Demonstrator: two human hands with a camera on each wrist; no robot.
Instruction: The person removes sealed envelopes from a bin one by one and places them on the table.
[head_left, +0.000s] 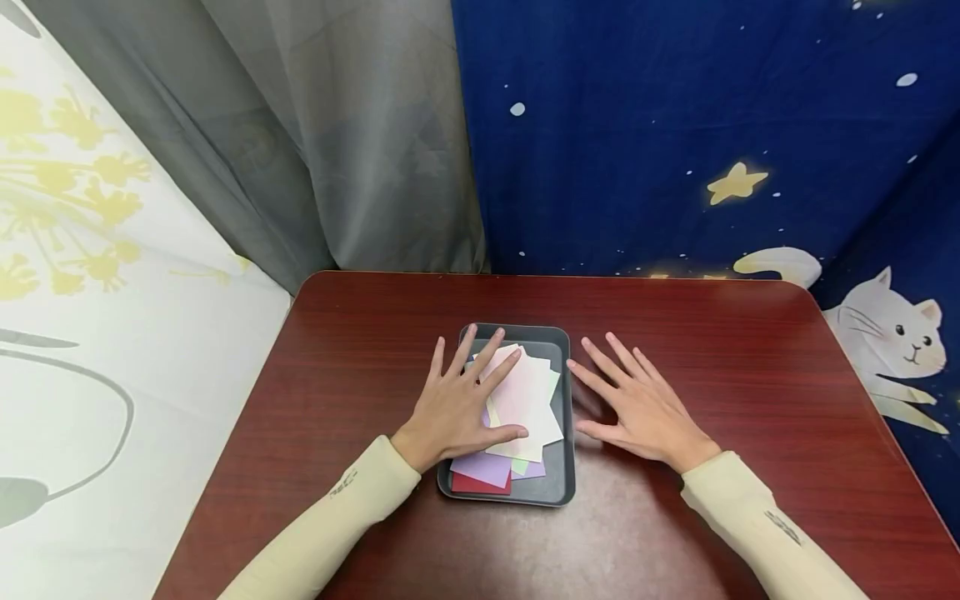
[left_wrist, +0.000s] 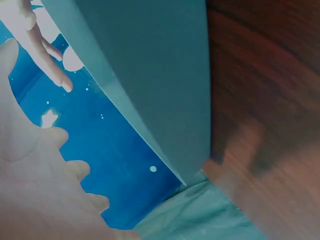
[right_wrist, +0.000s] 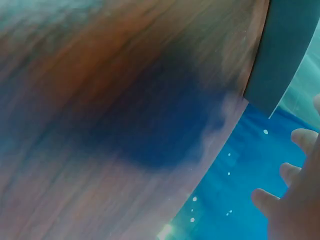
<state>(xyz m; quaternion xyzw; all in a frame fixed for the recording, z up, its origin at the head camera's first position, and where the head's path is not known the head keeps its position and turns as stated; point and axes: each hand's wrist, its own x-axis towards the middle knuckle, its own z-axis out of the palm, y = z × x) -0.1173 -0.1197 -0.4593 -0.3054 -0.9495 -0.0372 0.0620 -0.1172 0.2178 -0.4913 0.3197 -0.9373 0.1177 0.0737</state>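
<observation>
Hands: two, both released, fingers straight and spread, nothing grasped. Left hand (head_left: 457, 408) lies over the left side of the tray (head_left: 558, 479) and part of the paper pile (head_left: 525, 396); whether it touches the sheets, cannot tell. Right hand (head_left: 648, 412) is just beside the tray's right edge, above bare wood. Sleeves: two, cream, one dark mark visible on each.

Tray: one, dark grey, rectangular, rounded corners, long side running away from the person. Paper: one loose pile inside it, sheets fanned at differing angles; full count hidden by overlap. One red sheet (head_left: 480, 484) shows at the near end, lilac paper (head_left: 480, 468) overlapping it, a pale green corner (head_left: 520, 467) beside that. White to pale pink on top.

Counter (head_left: 360, 358): one, dark red wood grain, far corners rounded, glare near the person.

Room: one grey curtain (head_left: 382, 150) behind; one blue curtain (head_left: 600, 125) right of it, printed with a large yellow star (head_left: 737, 183) and one white cat (head_left: 892, 329). White cloth (head_left: 75, 358) at left, yellow floral print.
</observation>
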